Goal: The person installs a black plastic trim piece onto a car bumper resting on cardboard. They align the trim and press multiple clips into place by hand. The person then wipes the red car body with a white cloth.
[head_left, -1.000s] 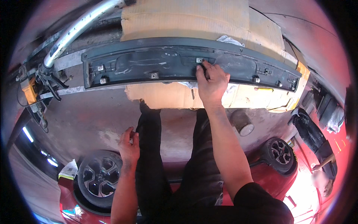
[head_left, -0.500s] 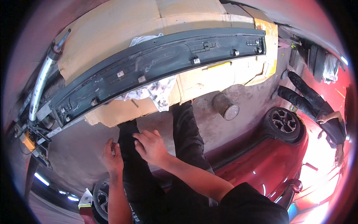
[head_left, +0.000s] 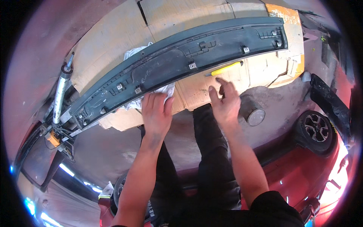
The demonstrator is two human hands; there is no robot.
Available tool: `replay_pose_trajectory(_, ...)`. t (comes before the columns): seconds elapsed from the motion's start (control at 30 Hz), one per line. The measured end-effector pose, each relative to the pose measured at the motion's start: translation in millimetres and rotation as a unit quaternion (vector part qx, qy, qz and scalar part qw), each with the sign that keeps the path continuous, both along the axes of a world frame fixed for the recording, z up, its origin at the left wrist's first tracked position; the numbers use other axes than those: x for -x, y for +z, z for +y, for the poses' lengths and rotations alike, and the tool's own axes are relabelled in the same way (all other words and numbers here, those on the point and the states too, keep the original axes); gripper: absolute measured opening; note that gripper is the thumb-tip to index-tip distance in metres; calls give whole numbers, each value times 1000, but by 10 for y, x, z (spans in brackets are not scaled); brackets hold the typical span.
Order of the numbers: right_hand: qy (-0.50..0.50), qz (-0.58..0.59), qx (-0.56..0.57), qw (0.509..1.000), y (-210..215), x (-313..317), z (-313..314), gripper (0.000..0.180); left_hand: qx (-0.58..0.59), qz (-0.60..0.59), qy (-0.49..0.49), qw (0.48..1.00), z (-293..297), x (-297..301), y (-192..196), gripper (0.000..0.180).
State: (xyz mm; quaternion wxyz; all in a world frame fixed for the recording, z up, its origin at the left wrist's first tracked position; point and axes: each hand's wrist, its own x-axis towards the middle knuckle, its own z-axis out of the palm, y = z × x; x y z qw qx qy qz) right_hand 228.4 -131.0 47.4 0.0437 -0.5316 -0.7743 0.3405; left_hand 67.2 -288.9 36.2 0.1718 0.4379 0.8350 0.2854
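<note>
A long dark plastic trim panel (head_left: 166,62) with several metal clips lies slantwise across flattened cardboard (head_left: 196,90), its ribbed side up. My left hand (head_left: 155,113) is at the panel's near edge, over a crumpled white patterned cloth (head_left: 168,90) partly under the panel. Its fingers are bent and side by side, the thumb apart, with nothing seen in it. My right hand (head_left: 227,106) hovers by the cardboard's near edge, thumb and fingers apart. Just beyond its fingertips lies a slim tool with a yellow handle (head_left: 225,69) and a dark end.
A silver tube-shaped applicator gun (head_left: 60,94) stands at the left on a metal frame with a yellow part (head_left: 53,139). A round metal can (head_left: 256,116) is on the floor. Behind it are a red car (head_left: 283,189) and its wheel (head_left: 317,126). Another person's dark-clad leg (head_left: 327,98) shows at right.
Both hands have moved forward and apart, from over my legs to the panel's near edge. The view has shifted, and the yellow-handled tool shows more fully.
</note>
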Motion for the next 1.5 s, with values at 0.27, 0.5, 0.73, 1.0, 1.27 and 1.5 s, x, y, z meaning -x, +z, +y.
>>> replay_pose_trajectory(0.27,191,41,-113,974,-249,256,464,46,-2,-42,-29,999,862,71,-351,30)
replay_pose_trajectory(0.5,159,33,-79,984,-467,346,394,47,257,-104,22,960,1232,122,-213,50)
replay_pose_trajectory(0.73,117,-49,-81,989,-490,526,329,42,273,-129,54,952,1281,96,-321,49)
replay_pose_trajectory(1.0,53,56,-107,991,-1103,480,-26,38,304,-172,90,933,1367,95,-282,37)
replay_pose_trajectory(1.27,47,7,-172,984,-985,563,-300,57,327,-220,39,918,1311,360,-3,50)
replay_pose_trajectory(1.5,-144,107,-136,974,-1165,831,-543,68,416,-171,-30,892,1457,483,-35,64)
